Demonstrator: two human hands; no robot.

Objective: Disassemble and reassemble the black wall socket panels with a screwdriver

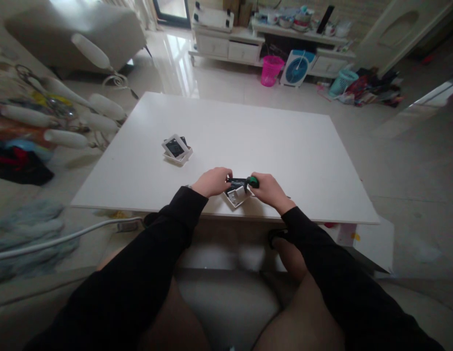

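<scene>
Near the front edge of the white table (285,146), my left hand (213,182) is closed on the left end of a flat black part (238,182). My right hand (269,189) is wrapped round a tool with a green and black handle (253,182), held at the right end of that part. The tool's kind is not clear; its working end is hidden. Just below the black part lies a small open white box (235,199) with a white piece inside. Farther left on the table, a second white box (180,159) holds a white frame with a dark window (175,146).
A white lamp (102,107) with several long shades stands close to the table's left side. Beyond the far edge, a pink basket (272,70) and a blue fan (297,68) stand on the floor before a white cabinet (244,51). A white cable (66,239) runs at lower left.
</scene>
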